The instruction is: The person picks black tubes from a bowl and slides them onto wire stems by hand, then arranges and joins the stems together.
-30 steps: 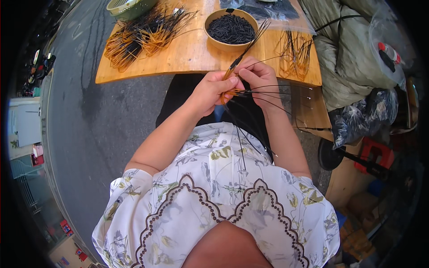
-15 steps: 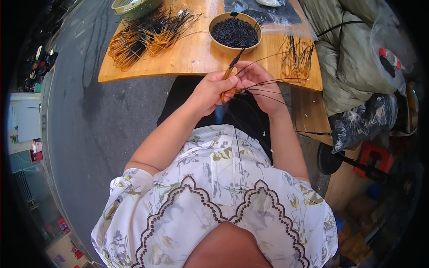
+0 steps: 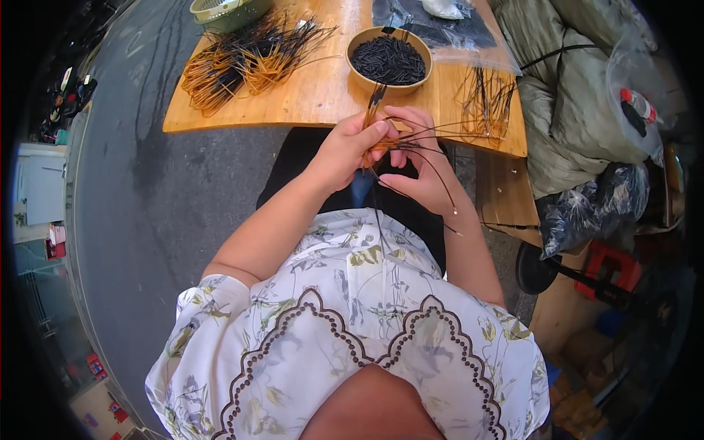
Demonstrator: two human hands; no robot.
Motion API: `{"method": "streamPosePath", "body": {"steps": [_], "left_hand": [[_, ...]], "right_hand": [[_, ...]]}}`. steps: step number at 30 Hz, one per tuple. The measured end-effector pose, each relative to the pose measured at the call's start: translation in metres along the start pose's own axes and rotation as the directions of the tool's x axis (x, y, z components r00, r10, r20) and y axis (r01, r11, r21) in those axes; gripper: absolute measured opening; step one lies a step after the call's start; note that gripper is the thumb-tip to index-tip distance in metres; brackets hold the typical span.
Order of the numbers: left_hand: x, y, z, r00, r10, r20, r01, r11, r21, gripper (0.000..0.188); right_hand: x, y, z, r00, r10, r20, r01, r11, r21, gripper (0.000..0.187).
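In front of the table's near edge, my left hand (image 3: 350, 150) pinches a small bunch of thin wires (image 3: 372, 110), orange-brown with black upper ends that point up. Loose black wire ends fan out to the right and hang down over my lap. My right hand (image 3: 422, 165) is beside the bunch, its thumb apart from the curved fingers, with wires crossing in front of its palm. Whether its fingertips touch a wire is hard to see. Just beyond the hands, a round tan bowl (image 3: 356, 76) holds many short black tube pieces (image 3: 389, 60).
On the wooden table (image 3: 315, 95) lie a large pile of orange and black wires (image 3: 246, 62) at left and a smaller bunch (image 3: 488, 103) at right. A green basket (image 3: 231, 16) and a clear plastic bag (image 3: 447, 33) are farther back. Large grey-green sacks (image 3: 587, 95) stand at right.
My right thumb has moved down, away from its fingers. The wires in my left hand have turned more upright, and their loose ends now droop lower at the right.
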State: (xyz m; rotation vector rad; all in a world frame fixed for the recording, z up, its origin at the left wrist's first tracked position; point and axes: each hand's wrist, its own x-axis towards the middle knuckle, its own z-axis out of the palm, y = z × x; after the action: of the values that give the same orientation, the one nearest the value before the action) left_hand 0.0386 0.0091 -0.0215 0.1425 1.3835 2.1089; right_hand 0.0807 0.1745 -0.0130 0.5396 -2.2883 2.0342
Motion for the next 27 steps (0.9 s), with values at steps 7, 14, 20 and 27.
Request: {"method": "streamPosePath", "body": {"steps": [7, 14, 20, 27], "left_hand": [[0.001, -0.004, 0.013, 0.997, 0.072, -0.016, -0.073, 0.997, -0.03, 0.016], [-0.001, 0.001, 0.008, 0.999, -0.002, 0.036, 0.004, 0.998, -0.067, 0.02], [0.004, -0.014, 0.019, 0.958, 0.132, -0.256, -0.171, 0.976, -0.138, 0.022], [0.007, -0.001, 0.019, 0.953, 0.047, -0.3, -0.167, 0.906, -0.389, 0.022]], "right_hand": [[-0.004, -0.002, 0.032, 0.95, -0.015, -0.312, 0.009, 1.0, -0.02, 0.056], [-0.007, 0.017, 0.023, 0.871, 0.19, -0.454, 0.057, 0.877, 0.477, 0.01], [-0.008, 0.014, 0.046, 0.843, 0.098, -0.53, 0.132, 0.916, 0.38, 0.007], [-0.011, 0.015, 0.039, 0.938, -0.207, -0.278, 0.21, 0.977, -0.018, 0.025]]}}
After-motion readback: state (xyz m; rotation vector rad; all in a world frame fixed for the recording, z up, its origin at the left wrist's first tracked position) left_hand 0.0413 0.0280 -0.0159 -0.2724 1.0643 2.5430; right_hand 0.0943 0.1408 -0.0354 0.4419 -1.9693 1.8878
